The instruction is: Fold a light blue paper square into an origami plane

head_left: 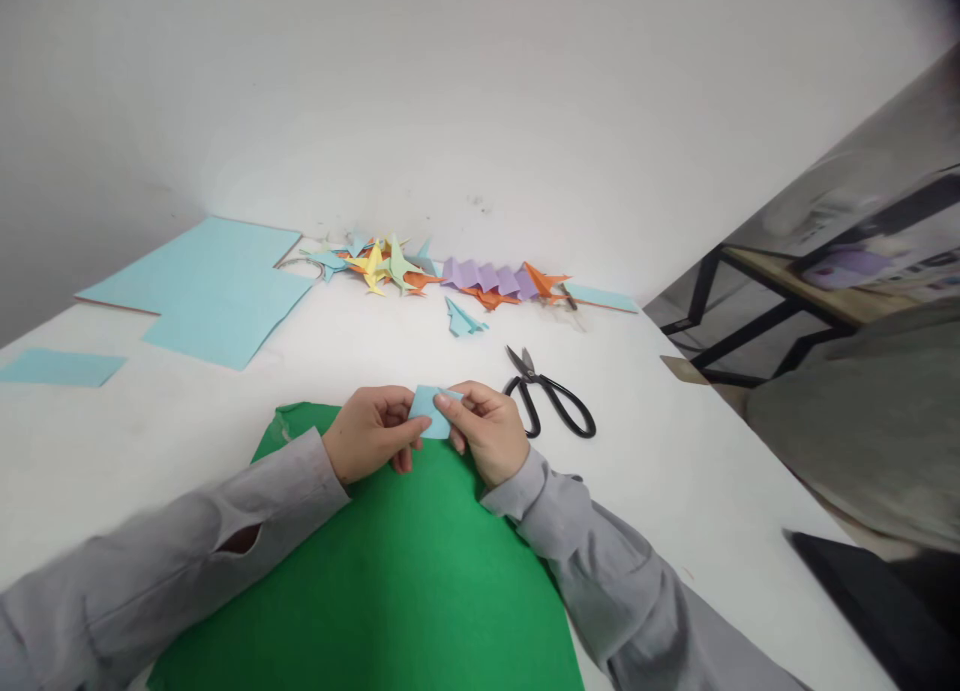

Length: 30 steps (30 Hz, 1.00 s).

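Between both hands is a small piece of light blue paper (427,411), raised above a green mat (420,561). My left hand (375,431) pinches its left side, thumb in front and fingers curled behind. My right hand (487,426) grips the right side, with the thumb pressed on the paper's upper right part. A fold seems to show near that thumb. Just to the right of my right hand lie black-handled scissors (556,396), their blades apart and pointing away from me.
Blue paper sheets (225,291) and a blue strip (64,367) lie on the left of the white table (675,491). Folded paper figures (386,263), purple pleated paper (491,276) and a blue folded figure (465,317) sit near the wall. A black flat object (870,591) is at right.
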Motion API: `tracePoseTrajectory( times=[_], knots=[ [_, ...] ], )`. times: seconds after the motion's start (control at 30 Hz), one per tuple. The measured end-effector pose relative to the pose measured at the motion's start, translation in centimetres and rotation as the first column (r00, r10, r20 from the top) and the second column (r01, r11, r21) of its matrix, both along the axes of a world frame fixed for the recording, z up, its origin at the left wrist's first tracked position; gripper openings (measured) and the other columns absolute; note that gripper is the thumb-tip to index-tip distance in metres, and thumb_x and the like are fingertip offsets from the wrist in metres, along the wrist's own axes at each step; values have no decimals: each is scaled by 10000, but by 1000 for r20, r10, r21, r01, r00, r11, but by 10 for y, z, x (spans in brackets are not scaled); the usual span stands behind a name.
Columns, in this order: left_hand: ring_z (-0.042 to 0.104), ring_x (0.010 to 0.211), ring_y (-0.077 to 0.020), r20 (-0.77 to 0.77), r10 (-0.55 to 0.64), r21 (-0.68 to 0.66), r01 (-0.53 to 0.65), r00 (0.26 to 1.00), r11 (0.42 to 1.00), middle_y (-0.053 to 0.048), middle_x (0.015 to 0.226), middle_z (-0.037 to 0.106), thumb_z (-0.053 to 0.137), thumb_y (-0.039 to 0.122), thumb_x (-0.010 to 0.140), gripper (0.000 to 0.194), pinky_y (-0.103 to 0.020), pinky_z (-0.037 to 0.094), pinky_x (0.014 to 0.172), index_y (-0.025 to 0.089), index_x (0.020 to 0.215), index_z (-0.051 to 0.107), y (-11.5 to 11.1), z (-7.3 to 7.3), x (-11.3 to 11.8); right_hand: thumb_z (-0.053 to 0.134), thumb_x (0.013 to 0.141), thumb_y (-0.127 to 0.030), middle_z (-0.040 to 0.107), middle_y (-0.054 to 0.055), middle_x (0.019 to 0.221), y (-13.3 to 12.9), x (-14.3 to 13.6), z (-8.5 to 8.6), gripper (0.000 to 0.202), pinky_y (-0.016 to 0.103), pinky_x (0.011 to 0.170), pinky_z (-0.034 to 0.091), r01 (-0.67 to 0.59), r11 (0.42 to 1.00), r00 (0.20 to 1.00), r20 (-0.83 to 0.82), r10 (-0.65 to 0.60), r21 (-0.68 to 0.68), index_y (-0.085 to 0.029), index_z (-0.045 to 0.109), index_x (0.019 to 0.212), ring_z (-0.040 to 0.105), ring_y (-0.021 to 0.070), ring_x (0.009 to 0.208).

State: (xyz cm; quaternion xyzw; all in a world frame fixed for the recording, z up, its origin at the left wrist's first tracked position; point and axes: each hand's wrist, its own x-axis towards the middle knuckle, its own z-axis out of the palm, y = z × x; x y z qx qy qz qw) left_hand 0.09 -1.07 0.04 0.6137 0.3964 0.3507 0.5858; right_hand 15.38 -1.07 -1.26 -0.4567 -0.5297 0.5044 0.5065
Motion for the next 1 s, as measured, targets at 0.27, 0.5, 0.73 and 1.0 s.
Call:
tracePoseTrajectory(
  times=[0.27,0.5,0.73,1.0],
  knots=[
    [407,458,-78,-94,372,660,-222,924,718,29,488,461,539,177,716,173,-213,348,468,184,799,691,-3,1,-5,500,766,-509,593,-35,513,3,1,-3,335,157,261,275,-134,989,977,-175,120,-68,-176,494,800,412,54,278],
    [442,477,-70,-151,285,694,-104,947,712,4,610,531,486,126,728,268,-196,390,480,199,897,681,-6,0,-7,668,669,-329,542,-83,498,3,1,-1,307,158,293,330,-130,990,980,-162,119,-55,-174,509,881,445,52,299],
    [556,517,-104,29,261,372,-253,965,893,-25,674,598,608,233,678,119,-217,463,452,148,750,650,0,2,-2,705,621,-283,549,-99,515,2,0,1,525,171,312,364,-129,991,979,-165,119,-46,-194,437,1063,468,65,319],
    [614,475,-154,198,199,-36,-195,960,980,41,574,614,701,259,594,393,-233,481,380,190,778,361,7,1,-1,639,687,-279,502,-93,476,1,1,-2,271,171,312,320,-113,993,982,-153,110,-15,-193,527,918,437,57,312]
  ],
)
